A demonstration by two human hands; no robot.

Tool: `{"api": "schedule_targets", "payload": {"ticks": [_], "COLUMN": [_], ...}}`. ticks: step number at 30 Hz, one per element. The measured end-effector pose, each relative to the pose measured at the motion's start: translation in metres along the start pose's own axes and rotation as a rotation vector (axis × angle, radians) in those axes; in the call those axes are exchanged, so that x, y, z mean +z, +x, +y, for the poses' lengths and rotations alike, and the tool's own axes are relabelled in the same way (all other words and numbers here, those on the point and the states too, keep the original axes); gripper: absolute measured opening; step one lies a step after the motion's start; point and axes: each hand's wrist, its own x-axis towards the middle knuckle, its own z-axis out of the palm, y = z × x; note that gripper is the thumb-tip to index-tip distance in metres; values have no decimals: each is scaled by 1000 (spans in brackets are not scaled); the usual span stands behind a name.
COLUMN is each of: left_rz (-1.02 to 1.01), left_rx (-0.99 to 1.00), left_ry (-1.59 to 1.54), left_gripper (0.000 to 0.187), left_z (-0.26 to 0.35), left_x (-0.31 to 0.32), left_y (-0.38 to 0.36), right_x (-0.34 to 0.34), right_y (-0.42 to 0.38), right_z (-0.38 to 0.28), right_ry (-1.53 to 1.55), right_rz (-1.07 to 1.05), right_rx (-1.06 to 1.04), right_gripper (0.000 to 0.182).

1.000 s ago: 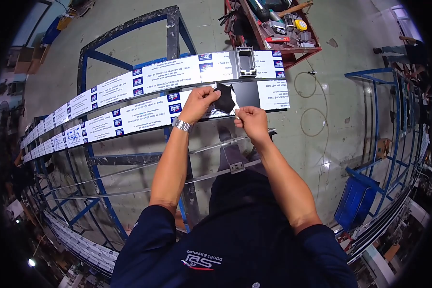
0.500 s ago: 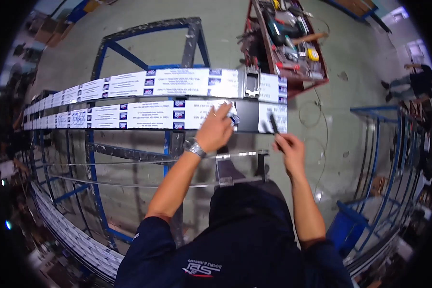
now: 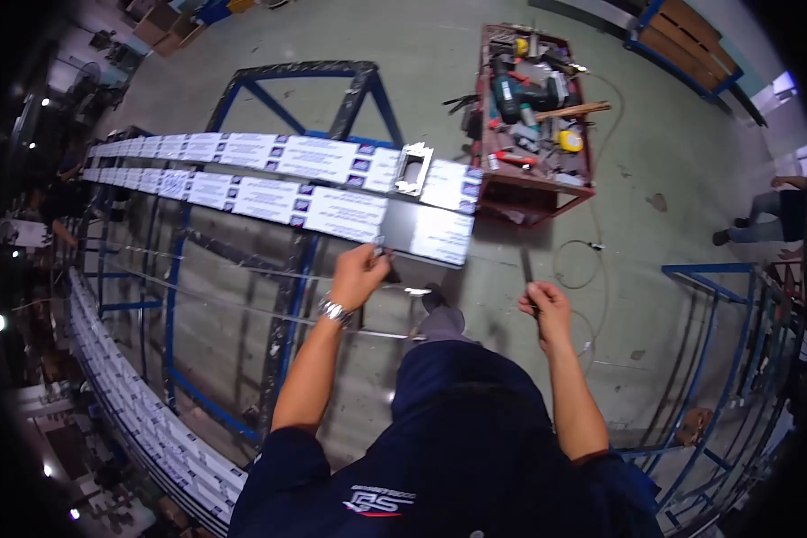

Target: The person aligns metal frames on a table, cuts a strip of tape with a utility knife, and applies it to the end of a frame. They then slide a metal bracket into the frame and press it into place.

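My left hand (image 3: 360, 276), with a metal watch at the wrist, is closed in a pinch at the near edge of the front profile (image 3: 341, 213). What its fingertips pinch is too small to make out. Beside them a dark bare patch (image 3: 403, 224) shows between pieces of printed white film. My right hand (image 3: 547, 309) is closed around a slim dark blade-like tool (image 3: 526, 266), held over the floor to the right of the profile's end. A rectangular metal frame piece (image 3: 424, 170) with an opening sits across the rear profile (image 3: 332, 161).
Blue and black metal stands (image 3: 282, 332) support the profiles. Beyond their right end stands a red cart (image 3: 529, 202) holding a drill, a tape measure and other tools. A hose (image 3: 560, 269) curls on the floor. Another person (image 3: 771, 215) is at the far right.
My left hand has drawn back from the front profile's top to its near edge. My right hand has pulled the tool away from the profile's end. The whole view has shifted.
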Motion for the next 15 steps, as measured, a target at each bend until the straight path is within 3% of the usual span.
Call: {"api": "schedule_targets", "payload": {"ticks": [2,5,8,15], "left_rz": [136,160,127,432], "left_rx": [-50,-47,-162,-365], "left_ry": [-48,-224,-636,-672], "left_gripper": [32,15,35,32], "left_z": [3,-3,17,27], "left_x": [0,2,13,19], "left_y": [-6,-1,9,-46], "right_x": [-15,-33,-46,4], "right_y": [30,94,149,295], "right_z": [-2,-8,-20,-63], "right_ry": [33,11,-193,-678], "right_rz": [29,67,67,1], "right_rx": [18,40,-62,-172], "right_gripper": [18,18,17,14]}}
